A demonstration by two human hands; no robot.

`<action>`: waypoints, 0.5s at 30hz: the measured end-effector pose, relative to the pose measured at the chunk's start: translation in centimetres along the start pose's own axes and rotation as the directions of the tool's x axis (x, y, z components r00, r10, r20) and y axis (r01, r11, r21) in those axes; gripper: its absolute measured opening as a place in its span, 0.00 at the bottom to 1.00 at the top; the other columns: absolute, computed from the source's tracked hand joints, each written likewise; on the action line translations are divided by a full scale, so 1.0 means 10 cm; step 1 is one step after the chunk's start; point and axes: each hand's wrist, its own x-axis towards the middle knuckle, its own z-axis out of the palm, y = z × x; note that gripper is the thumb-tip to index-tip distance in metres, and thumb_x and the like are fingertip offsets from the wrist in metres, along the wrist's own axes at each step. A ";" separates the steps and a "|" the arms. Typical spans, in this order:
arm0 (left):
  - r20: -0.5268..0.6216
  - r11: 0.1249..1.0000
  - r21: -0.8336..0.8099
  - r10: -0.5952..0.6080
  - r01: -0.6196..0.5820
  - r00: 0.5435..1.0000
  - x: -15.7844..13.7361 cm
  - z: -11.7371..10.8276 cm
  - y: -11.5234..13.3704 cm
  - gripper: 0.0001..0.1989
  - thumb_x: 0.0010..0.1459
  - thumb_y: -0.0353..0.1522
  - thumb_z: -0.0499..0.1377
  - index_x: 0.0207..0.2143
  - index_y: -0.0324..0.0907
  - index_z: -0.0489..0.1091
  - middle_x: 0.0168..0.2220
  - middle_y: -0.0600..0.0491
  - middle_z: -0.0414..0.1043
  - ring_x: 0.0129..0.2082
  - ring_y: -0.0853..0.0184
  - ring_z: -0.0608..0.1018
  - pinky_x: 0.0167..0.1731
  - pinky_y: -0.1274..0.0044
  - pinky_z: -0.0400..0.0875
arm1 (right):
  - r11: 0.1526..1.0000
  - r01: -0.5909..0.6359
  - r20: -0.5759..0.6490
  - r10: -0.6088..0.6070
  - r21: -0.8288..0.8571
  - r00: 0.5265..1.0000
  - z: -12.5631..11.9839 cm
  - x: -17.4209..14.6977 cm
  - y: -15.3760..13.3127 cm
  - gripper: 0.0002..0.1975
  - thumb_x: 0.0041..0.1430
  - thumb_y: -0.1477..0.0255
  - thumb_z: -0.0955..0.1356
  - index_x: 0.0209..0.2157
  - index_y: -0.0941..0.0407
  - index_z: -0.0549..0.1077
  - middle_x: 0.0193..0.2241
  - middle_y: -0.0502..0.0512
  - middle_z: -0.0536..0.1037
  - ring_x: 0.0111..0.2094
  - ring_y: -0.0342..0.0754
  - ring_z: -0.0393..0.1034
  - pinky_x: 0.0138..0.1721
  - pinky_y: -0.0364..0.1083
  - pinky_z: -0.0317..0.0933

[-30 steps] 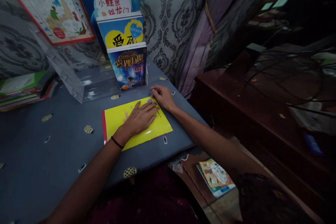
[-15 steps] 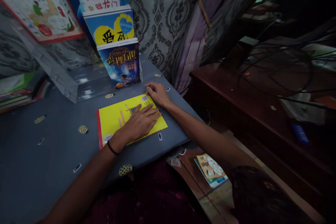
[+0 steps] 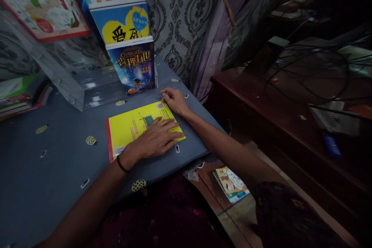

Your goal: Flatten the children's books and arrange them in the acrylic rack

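Note:
A yellow book (image 3: pixel 123 130) with a red spine lies flat on the grey-blue tablecloth. My left hand (image 3: pixel 157 138), a black band round its wrist, rests palm down across the book's lower right part with the fingers stretched out. By the book's top right corner, my right hand (image 3: pixel 175 100) rests on the table, its fingers curled and pressed together. Whatever the curled fingers may hold is hidden. Just behind the book, a dark blue book (image 3: pixel 135 66) leans upright in a clear acrylic stand (image 3: pixel 72 97).
More books, including a blue and yellow one (image 3: pixel 122 23), stand behind the dark blue book. A book stack (image 3: pixel 23 99) lies at the left. To the right is a dark red wooden cabinet (image 3: pixel 247 97) with tangled black cables. Small books (image 3: pixel 231 182) lie below the table edge.
My left hand has slid slightly toward me and to the right over the yellow book, uncovering more of its green board picture. My right hand stays by the corner; the view shifts slightly.

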 end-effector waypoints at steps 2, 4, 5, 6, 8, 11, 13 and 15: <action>-0.001 1.000 0.002 0.003 -0.003 1.000 -0.01 0.00 0.00 0.17 0.72 0.37 0.49 0.57 0.50 0.72 0.61 0.49 0.69 0.64 0.57 0.67 0.64 0.57 0.58 | 1.000 0.000 -0.002 0.000 0.000 1.000 0.00 0.00 0.00 0.11 0.63 0.73 0.64 0.42 0.55 0.77 0.26 0.49 0.81 0.30 0.45 0.75 0.38 0.44 0.67; 0.001 1.000 0.012 -0.002 0.002 1.000 -0.01 0.00 0.01 0.17 0.72 0.36 0.48 0.56 0.50 0.72 0.61 0.48 0.69 0.64 0.56 0.67 0.64 0.56 0.59 | 1.000 0.003 -0.003 -0.003 0.001 1.000 0.00 0.00 0.00 0.11 0.63 0.73 0.64 0.42 0.55 0.77 0.26 0.49 0.81 0.30 0.46 0.75 0.38 0.45 0.67; 0.001 1.000 0.016 -0.005 0.005 1.000 -0.01 0.00 0.02 0.17 0.72 0.36 0.48 0.56 0.50 0.72 0.61 0.48 0.69 0.64 0.56 0.67 0.64 0.56 0.59 | 1.000 0.003 -0.001 -0.003 0.003 1.000 0.00 0.00 0.00 0.11 0.63 0.73 0.64 0.42 0.55 0.77 0.26 0.50 0.81 0.30 0.46 0.76 0.38 0.45 0.67; 0.001 1.000 0.017 -0.009 0.009 1.000 -0.01 0.01 0.03 0.17 0.72 0.37 0.48 0.56 0.49 0.72 0.61 0.48 0.69 0.64 0.56 0.67 0.64 0.56 0.58 | 1.000 0.002 0.001 -0.002 0.007 1.000 0.00 0.00 0.00 0.11 0.63 0.73 0.64 0.42 0.56 0.77 0.26 0.50 0.81 0.30 0.46 0.76 0.38 0.45 0.67; 0.003 1.000 0.017 -0.016 0.016 1.000 -0.02 0.02 0.05 0.18 0.72 0.37 0.48 0.57 0.50 0.71 0.62 0.48 0.68 0.65 0.56 0.66 0.65 0.56 0.57 | 1.000 0.004 0.003 -0.004 0.017 1.000 0.00 0.00 0.00 0.12 0.63 0.73 0.63 0.42 0.56 0.77 0.26 0.50 0.81 0.30 0.46 0.76 0.38 0.45 0.67; 0.018 1.000 0.018 -0.026 0.026 0.999 -0.05 0.04 0.07 0.19 0.72 0.38 0.48 0.61 0.51 0.68 0.64 0.48 0.65 0.67 0.56 0.64 0.66 0.55 0.55 | 1.000 0.012 0.004 -0.012 0.024 1.000 0.00 -0.01 0.01 0.12 0.63 0.73 0.63 0.42 0.57 0.78 0.26 0.50 0.81 0.30 0.47 0.76 0.38 0.45 0.67; 0.027 0.999 0.021 -0.036 0.035 0.999 -0.07 0.06 0.08 0.19 0.72 0.38 0.48 0.62 0.52 0.66 0.65 0.49 0.64 0.67 0.56 0.63 0.66 0.55 0.54 | 1.000 0.013 0.006 -0.013 0.025 1.000 0.00 0.00 0.02 0.13 0.62 0.73 0.63 0.43 0.57 0.78 0.26 0.51 0.81 0.30 0.48 0.76 0.37 0.46 0.67; 0.021 0.999 0.023 -0.043 0.043 0.999 -0.08 0.06 0.08 0.19 0.72 0.38 0.47 0.62 0.52 0.66 0.65 0.49 0.65 0.68 0.57 0.63 0.66 0.55 0.54 | 0.999 0.012 0.002 -0.012 0.030 1.000 0.00 0.00 0.04 0.13 0.62 0.72 0.64 0.43 0.57 0.78 0.26 0.51 0.81 0.30 0.49 0.76 0.37 0.46 0.67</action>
